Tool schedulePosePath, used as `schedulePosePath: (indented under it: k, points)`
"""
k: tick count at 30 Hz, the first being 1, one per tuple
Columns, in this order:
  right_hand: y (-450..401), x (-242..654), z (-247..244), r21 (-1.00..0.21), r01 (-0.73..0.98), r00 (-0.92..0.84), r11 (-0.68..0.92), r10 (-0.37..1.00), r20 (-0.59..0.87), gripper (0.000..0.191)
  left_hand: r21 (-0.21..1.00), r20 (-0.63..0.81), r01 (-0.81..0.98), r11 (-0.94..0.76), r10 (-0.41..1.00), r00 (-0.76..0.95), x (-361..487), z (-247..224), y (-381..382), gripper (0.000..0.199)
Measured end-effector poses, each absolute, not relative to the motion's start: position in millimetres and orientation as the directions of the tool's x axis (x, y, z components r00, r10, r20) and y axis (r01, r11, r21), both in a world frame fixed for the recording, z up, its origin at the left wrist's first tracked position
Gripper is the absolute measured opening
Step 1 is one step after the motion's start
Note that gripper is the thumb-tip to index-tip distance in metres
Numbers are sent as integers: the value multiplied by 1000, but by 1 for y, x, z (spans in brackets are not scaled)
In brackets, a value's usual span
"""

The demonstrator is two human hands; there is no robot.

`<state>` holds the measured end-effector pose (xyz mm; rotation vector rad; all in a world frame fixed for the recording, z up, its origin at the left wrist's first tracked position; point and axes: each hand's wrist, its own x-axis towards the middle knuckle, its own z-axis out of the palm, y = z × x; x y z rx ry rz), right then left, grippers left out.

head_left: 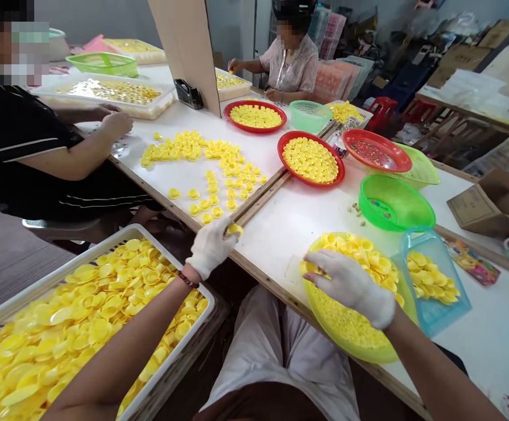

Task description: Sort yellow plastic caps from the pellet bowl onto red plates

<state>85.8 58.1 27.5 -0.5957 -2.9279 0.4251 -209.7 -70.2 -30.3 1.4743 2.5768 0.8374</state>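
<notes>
My left hand, in a white glove, pinches a small round yellow plastic cup at the table's front edge. It hovers above the corner of a white crate heaped with similar yellow pieces. On the right, my gloved right hand reaches over a yellow basin. Its thumb and fingers curl around a yellow piece at the basin's left rim; the grip is partly hidden. Yellow cups fill the basin's far side, and small pale yellow bits cover its near side.
Loose yellow cups lie on the white table. Red trays of cups, a green basin and a blue scoop holding yellow pieces stand beyond. One person sits at left, another across. A cardboard panel stands upright.
</notes>
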Motion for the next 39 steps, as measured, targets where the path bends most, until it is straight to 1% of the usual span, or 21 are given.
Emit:
schedulePosePath:
  k: [2,4,5,6,10,16,20,26,29,33,36,39]
  points:
    - [63,30,28,-339,268,-949,902,308,70,18,357,127,748,560,764,-633,-241,-31,-71,34]
    - [68,-28,24,-332,254,-954,908,292,70,19,266,58,719,642,734,-677,-261,-32,-68,36]
    - [71,-57,21,-309,256,-959,916,282,41,20,241,33,713,659,728,-684,-267,-34,-65,36]
    - [74,-84,18,-277,261,-962,925,273,3,21,229,17,710,666,727,-687,-272,-35,-63,35]
    - [85,-171,4,-211,264,-964,941,253,-75,27,216,-6,706,675,724,-690,-283,-45,-56,32]
    - [89,-237,-15,-123,271,-940,955,235,-246,27,189,-4,724,664,737,-675,-302,-52,-56,26]
    - [89,-256,-21,-93,285,-927,954,250,-279,30,197,22,748,634,759,-650,-316,-57,-60,28]
    - [90,-258,-28,-77,319,-907,945,280,-314,37,236,63,743,626,753,-654,-325,-71,-68,38]
    - [87,-257,-33,-73,333,-893,940,290,-344,40,230,54,749,621,761,-647,-325,-73,-66,37]
    - [85,-251,-26,-72,338,-893,938,296,-339,50,196,33,768,610,778,-627,-324,-62,-68,35]
    - [88,-232,-7,-70,328,-906,942,293,-305,41,125,58,793,597,793,-606,-323,-53,-71,32]
    - [95,-192,14,-77,327,-923,942,300,-242,26,86,28,809,582,810,-586,-322,-48,-66,34]
